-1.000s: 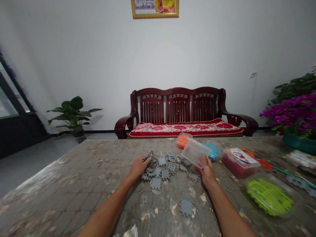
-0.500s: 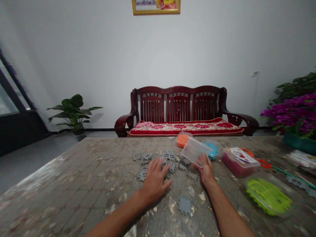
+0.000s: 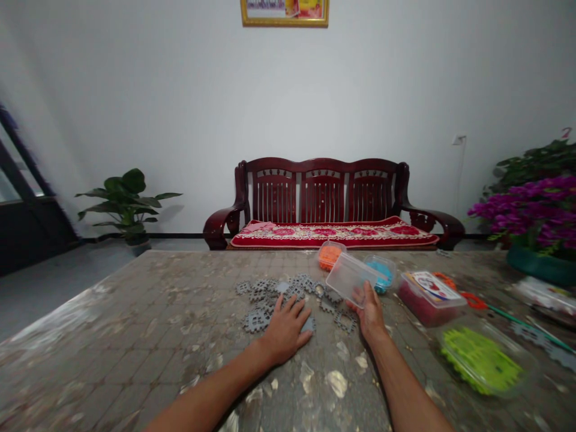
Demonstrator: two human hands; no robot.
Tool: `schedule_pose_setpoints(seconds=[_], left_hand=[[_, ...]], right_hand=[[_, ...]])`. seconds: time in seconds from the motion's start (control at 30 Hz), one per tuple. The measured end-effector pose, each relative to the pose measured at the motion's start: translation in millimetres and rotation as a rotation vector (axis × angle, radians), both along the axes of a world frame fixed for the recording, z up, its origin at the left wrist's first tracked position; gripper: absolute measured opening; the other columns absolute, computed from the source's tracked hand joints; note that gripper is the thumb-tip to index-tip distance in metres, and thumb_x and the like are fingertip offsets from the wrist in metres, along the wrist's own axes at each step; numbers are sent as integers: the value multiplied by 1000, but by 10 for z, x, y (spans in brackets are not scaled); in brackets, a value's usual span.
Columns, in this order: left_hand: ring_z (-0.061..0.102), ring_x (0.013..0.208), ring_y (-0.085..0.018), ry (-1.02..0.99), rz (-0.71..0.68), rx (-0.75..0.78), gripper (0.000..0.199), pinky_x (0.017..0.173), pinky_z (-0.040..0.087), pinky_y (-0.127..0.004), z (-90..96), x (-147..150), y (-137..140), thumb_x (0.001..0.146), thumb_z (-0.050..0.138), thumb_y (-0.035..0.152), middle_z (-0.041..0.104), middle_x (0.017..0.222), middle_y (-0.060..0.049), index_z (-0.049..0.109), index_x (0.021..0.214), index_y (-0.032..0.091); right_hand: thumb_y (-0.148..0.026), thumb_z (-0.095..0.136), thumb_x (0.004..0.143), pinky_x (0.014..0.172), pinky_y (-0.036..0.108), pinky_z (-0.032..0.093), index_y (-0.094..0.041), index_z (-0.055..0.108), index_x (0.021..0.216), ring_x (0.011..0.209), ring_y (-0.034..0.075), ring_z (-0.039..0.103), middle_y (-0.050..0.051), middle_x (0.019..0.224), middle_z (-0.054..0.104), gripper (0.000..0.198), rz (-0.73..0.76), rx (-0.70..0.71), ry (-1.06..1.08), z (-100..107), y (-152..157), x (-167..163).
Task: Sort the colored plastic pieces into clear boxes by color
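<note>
My left hand [image 3: 288, 330] lies palm down with fingers spread over a heap of grey toothed plastic building pieces [image 3: 263, 291]. Under its fingertips, a flat grey piece [image 3: 309, 324] shows in part. My right hand [image 3: 371, 312] grips a clear plastic container [image 3: 346, 277] by its near right corner, holding it tilted above the table. It looks like a shallow box or lid; nothing shows inside. Beside that hand, an open-framed grey piece [image 3: 345, 322] rests on the table.
Behind the held container stand clear tubs of orange pieces [image 3: 330, 257] and blue pieces [image 3: 380, 273]. To the right are a red-filled box [image 3: 429, 303], a tub of lime-green pieces [image 3: 481, 360], orange-handled scissors [image 3: 473, 301] and a flower pot [image 3: 540, 264]. A wooden bench [image 3: 324, 195] stands beyond the table.
The single grey square piece in front of my hands is gone from its spot; a flat grey piece now shows under my left fingers. My right hand still holds the container. The view shifted slightly.
</note>
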State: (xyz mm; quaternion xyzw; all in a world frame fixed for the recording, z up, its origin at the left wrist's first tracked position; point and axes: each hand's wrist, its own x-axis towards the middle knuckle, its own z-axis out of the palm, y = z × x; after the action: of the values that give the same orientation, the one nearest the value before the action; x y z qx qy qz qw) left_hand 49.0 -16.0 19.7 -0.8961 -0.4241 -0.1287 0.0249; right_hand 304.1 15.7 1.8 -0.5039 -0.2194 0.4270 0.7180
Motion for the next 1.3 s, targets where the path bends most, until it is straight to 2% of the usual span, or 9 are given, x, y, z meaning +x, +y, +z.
schedule_pose_setpoints(seconds=[0.1,0.2,0.3,0.4,0.57,0.77,0.93,1.13,1.3], left_hand=[[54,136,-32,-15,97,19,35,121,28,-64,2,-97,70,102,53,26,66,141,-9,63,135,27],[54,135,-31,-30,90,36,32,121,28,-62,55,-34,73,100,53,21,67,138,-9,67,128,26],[49,141,-30,-83,-37,37,31,124,25,-58,107,223,41,101,57,35,64,143,-7,66,129,28],[41,147,-32,-101,-100,12,48,124,25,-59,113,563,20,98,58,54,56,153,-9,60,139,29],[40,150,-35,-79,-79,-60,64,124,24,-63,32,882,78,97,52,64,49,159,-12,52,149,26],[41,149,-38,-59,52,-46,51,123,21,-68,-13,682,152,97,54,49,51,157,-15,60,141,24],[41,149,-41,-85,226,-76,50,123,21,-68,58,450,173,91,59,37,53,155,-16,62,138,21],[42,150,-29,-697,224,-307,59,123,33,-49,228,603,273,100,41,41,46,160,-18,42,152,14],[58,132,-25,-1198,142,-610,50,114,43,-38,438,759,353,100,41,51,64,141,-14,59,132,17]], right_hand=[[-77,64,72,66,32,58,-25,58,129,105,28,67,12,127,67,78,7,-5,0,-18,18,-1],[-76,60,75,66,32,59,-25,56,132,106,28,67,12,129,66,77,-6,-16,-1,-29,36,-9],[-75,57,78,69,34,60,-25,54,135,108,28,67,13,131,66,76,-28,-54,19,-20,50,-21],[-75,54,81,75,38,61,-24,51,140,108,29,68,13,130,68,78,-15,-80,49,2,56,-29],[-74,51,84,78,39,62,-22,50,143,110,29,69,15,131,68,78,5,-91,63,18,48,-32],[-77,52,82,72,35,62,-20,52,139,109,27,69,15,131,67,81,45,-122,51,10,39,-43],[-78,56,79,62,34,61,-23,56,134,96,28,72,10,107,74,77,46,-150,46,63,14,-80],[-74,53,85,54,33,59,-21,61,131,92,28,71,12,105,74,71,147,-216,3,193,-103,-183],[-78,53,85,45,27,53,-22,62,133,81,26,72,12,101,76,74,299,-258,-58,305,-212,-254]])
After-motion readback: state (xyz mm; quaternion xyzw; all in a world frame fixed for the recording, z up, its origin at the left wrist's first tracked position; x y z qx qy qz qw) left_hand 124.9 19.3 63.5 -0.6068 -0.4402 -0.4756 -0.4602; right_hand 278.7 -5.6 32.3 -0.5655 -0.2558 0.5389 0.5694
